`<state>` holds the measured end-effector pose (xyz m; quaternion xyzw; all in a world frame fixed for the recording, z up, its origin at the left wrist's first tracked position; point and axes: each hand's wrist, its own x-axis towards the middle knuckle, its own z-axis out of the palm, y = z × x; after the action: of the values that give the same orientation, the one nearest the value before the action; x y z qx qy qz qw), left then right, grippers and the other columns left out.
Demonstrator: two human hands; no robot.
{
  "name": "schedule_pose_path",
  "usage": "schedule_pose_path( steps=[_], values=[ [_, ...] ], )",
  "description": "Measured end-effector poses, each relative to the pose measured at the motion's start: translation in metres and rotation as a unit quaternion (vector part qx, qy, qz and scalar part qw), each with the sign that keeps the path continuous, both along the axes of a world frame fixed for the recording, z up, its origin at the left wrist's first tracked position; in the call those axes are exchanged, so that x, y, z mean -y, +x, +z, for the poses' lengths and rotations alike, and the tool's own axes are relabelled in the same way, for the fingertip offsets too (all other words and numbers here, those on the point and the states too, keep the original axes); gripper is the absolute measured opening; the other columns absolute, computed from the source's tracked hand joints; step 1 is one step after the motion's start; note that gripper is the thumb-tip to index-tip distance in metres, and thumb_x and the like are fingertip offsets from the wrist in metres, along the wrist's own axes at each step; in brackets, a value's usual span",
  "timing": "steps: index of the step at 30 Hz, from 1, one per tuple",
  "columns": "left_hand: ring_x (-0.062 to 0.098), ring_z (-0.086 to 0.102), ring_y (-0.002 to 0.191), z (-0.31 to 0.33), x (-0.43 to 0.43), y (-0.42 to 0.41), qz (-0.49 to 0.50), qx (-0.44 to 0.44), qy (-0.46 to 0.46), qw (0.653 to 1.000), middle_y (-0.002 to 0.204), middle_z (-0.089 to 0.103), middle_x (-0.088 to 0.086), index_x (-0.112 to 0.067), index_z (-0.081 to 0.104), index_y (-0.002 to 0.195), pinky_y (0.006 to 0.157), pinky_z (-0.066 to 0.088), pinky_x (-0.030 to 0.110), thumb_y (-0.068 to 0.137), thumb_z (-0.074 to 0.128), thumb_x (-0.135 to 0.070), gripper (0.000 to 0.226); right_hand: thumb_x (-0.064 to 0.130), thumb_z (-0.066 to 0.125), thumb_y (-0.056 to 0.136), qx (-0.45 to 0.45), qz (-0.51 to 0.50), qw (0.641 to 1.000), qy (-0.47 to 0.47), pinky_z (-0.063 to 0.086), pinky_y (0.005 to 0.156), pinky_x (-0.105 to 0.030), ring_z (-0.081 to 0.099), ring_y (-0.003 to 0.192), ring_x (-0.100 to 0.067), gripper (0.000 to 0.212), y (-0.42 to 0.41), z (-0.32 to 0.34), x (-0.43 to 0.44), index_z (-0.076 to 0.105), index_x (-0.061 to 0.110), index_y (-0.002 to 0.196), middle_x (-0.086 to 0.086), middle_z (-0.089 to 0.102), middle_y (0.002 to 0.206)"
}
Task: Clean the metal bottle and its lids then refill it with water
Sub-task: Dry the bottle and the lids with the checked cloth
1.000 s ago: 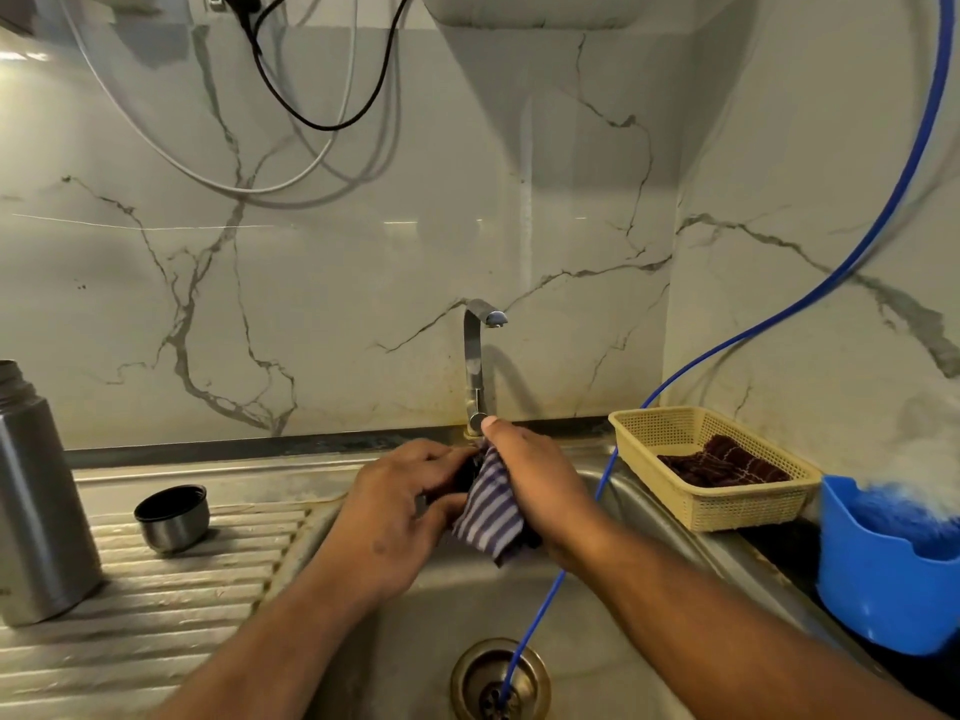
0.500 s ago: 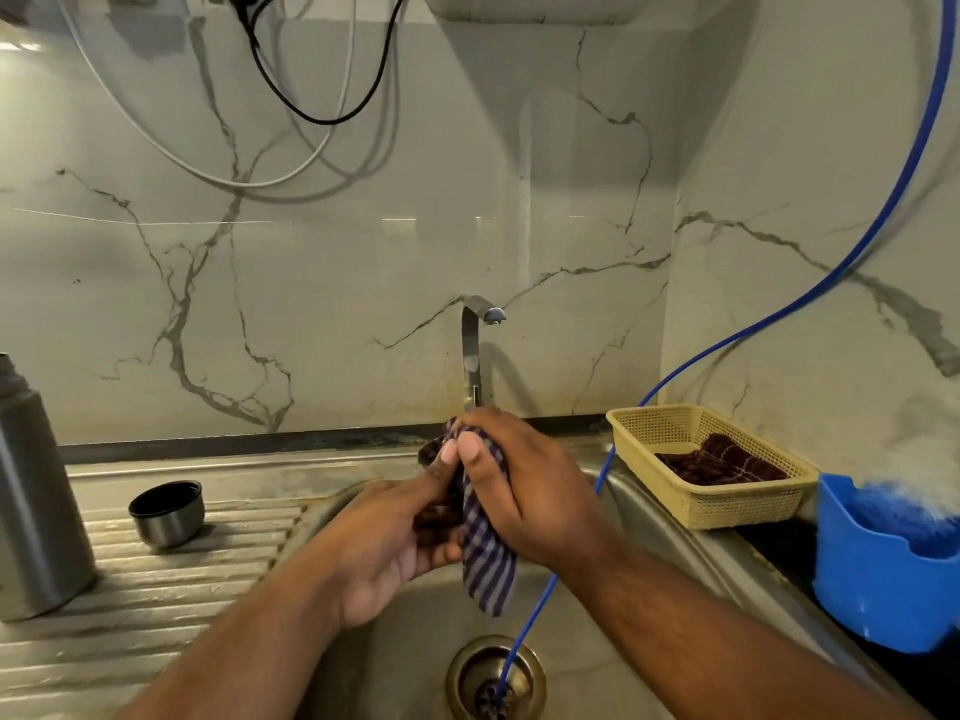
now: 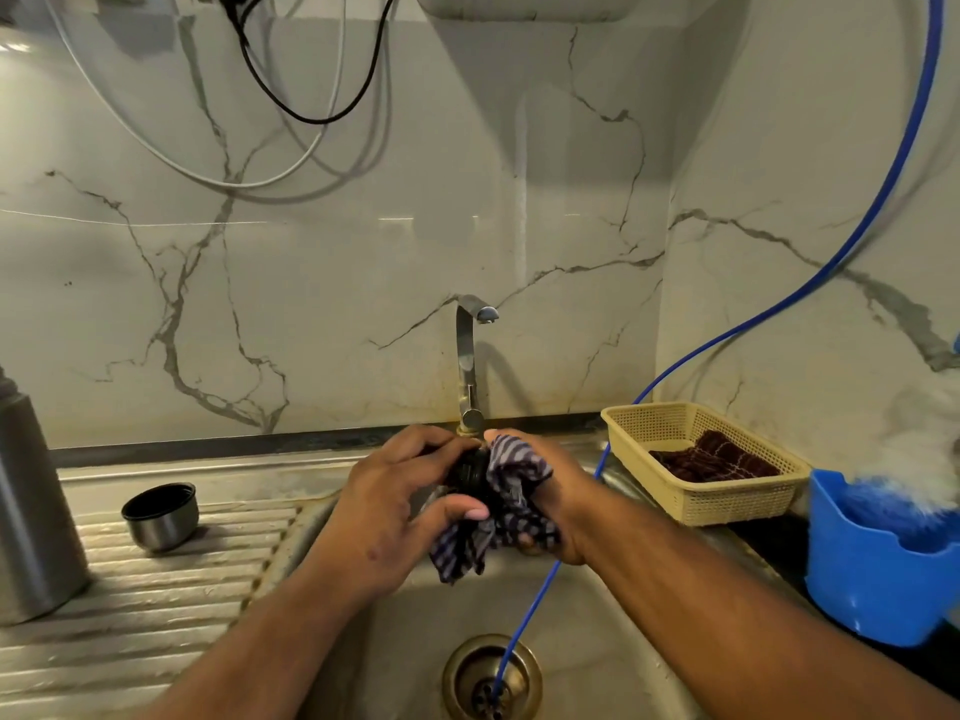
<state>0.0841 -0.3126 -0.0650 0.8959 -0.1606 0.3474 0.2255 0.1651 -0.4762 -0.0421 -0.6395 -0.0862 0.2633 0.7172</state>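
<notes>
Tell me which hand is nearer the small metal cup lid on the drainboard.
Left. The left hand is over the sink, just right of the cup lid; the right hand is farther right, beyond it.

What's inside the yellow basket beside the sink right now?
The yellow basket holds a dark maroon cloth, bunched along its floor. Anything under the cloth is hidden, and the near wall covers the front of the floor.
</notes>
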Motion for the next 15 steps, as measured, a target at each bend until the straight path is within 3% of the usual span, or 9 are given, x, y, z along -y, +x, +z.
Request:
schedule_pose_path(
  steps=[2, 3, 5, 6, 7, 9, 10, 12, 15],
  values=[
    [-0.008, 0.051, 0.117, 0.003, 0.002, -0.001, 0.003, 0.007, -0.019, 1.0, 0.122, 0.055, -0.028, -0.035, 0.064, 0.133, 0.093, 0.036, 0.002, 0.087, 0.064, -0.061, 0.053, 0.051, 0.055, 0.097, -0.017, 0.008, 0.999, -0.034, 0.035, 0.038, -0.018, 0.052, 0.045, -0.017, 0.037, 0.002, -0.003, 0.0, 0.065, 0.016, 0.089, -0.005, 0.062, 0.07],
    [-0.009, 0.051, 0.118, 0.004, 0.003, -0.001, 0.006, -0.002, -0.038, 0.999, 0.123, 0.055, -0.028, -0.037, 0.063, 0.133, 0.093, 0.036, 0.001, 0.087, 0.065, -0.061, 0.051, 0.055, 0.054, 0.096, -0.012, 0.006, 0.999, -0.029, 0.038, 0.039, -0.019, 0.056, 0.048, -0.018, 0.042, 0.002, -0.004, -0.001, 0.067, 0.015, 0.093, -0.007, 0.065, 0.076],
    [-0.014, 0.05, 0.119, 0.003, 0.007, -0.004, -0.001, -0.036, -0.104, 0.994, 0.126, 0.056, -0.029, -0.042, 0.061, 0.133, 0.093, 0.038, 0.0, 0.083, 0.068, -0.057, 0.053, 0.058, 0.055, 0.096, -0.001, -0.007, 1.0, 0.016, 0.059, 0.063, -0.033, 0.072, 0.076, -0.029, 0.053, 0.006, -0.01, -0.006, 0.071, 0.009, 0.105, -0.013, 0.075, 0.096],
    [-0.015, 0.05, 0.12, 0.002, 0.009, -0.004, -0.004, -0.052, -0.136, 0.989, 0.127, 0.057, -0.029, -0.044, 0.06, 0.134, 0.094, 0.041, 0.003, 0.081, 0.069, -0.055, 0.055, 0.059, 0.055, 0.096, 0.004, -0.02, 0.999, 0.036, 0.061, 0.078, -0.04, 0.073, 0.09, -0.033, 0.054, 0.007, -0.012, -0.008, 0.072, 0.009, 0.109, -0.016, 0.076, 0.101],
    [-0.014, 0.052, 0.12, 0.0, 0.011, -0.005, -0.001, -0.061, -0.157, 0.986, 0.128, 0.059, -0.029, -0.044, 0.058, 0.136, 0.095, 0.044, 0.007, 0.081, 0.069, -0.055, 0.057, 0.058, 0.055, 0.097, 0.012, -0.032, 0.998, 0.046, 0.061, 0.08, -0.041, 0.074, 0.091, -0.032, 0.053, 0.006, -0.012, -0.009, 0.073, 0.009, 0.106, -0.017, 0.077, 0.098],
    [-0.01, 0.055, 0.119, -0.003, 0.015, -0.004, 0.017, -0.07, -0.187, 0.98, 0.127, 0.062, -0.025, -0.044, 0.056, 0.138, 0.093, 0.048, 0.01, 0.083, 0.071, -0.051, 0.057, 0.056, 0.052, 0.1, 0.04, -0.052, 0.996, 0.062, 0.058, 0.069, -0.034, 0.073, 0.073, -0.024, 0.051, 0.007, -0.012, -0.01, 0.073, 0.011, 0.09, -0.009, 0.075, 0.075],
    [-0.011, 0.056, 0.116, -0.003, 0.017, -0.004, 0.021, -0.071, -0.209, 0.975, 0.125, 0.064, -0.023, -0.044, 0.057, 0.136, 0.087, 0.049, 0.009, 0.085, 0.074, -0.044, 0.055, 0.055, 0.051, 0.1, 0.063, -0.066, 0.994, 0.061, 0.057, 0.071, -0.035, 0.07, 0.07, -0.022, 0.05, 0.008, -0.011, -0.01, 0.071, 0.011, 0.086, -0.005, 0.072, 0.069],
    [-0.014, 0.057, 0.11, -0.003, 0.021, -0.005, 0.03, -0.06, -0.236, 0.969, 0.121, 0.065, -0.023, -0.043, 0.06, 0.131, 0.082, 0.05, 0.006, 0.083, 0.08, -0.032, 0.053, 0.054, 0.054, 0.099, 0.116, -0.094, 0.988, 0.028, 0.055, 0.078, -0.037, 0.068, 0.072, -0.022, 0.047, 0.009, -0.007, -0.011, 0.069, 0.012, 0.084, -0.002, 0.071, 0.069],
    [-0.009, 0.055, 0.116, -0.005, 0.03, -0.005, 0.053, -0.039, -0.221, 0.973, 0.123, 0.061, -0.024, -0.042, 0.059, 0.132, 0.094, 0.048, 0.013, 0.083, 0.081, -0.023, 0.057, 0.056, 0.057, 0.096, 0.233, -0.158, 0.957, -0.063, 0.055, 0.07, -0.03, 0.07, 0.066, -0.015, 0.049, 0.007, 0.001, -0.007, 0.07, 0.013, 0.075, 0.0, 0.072, 0.066]
  ],
)
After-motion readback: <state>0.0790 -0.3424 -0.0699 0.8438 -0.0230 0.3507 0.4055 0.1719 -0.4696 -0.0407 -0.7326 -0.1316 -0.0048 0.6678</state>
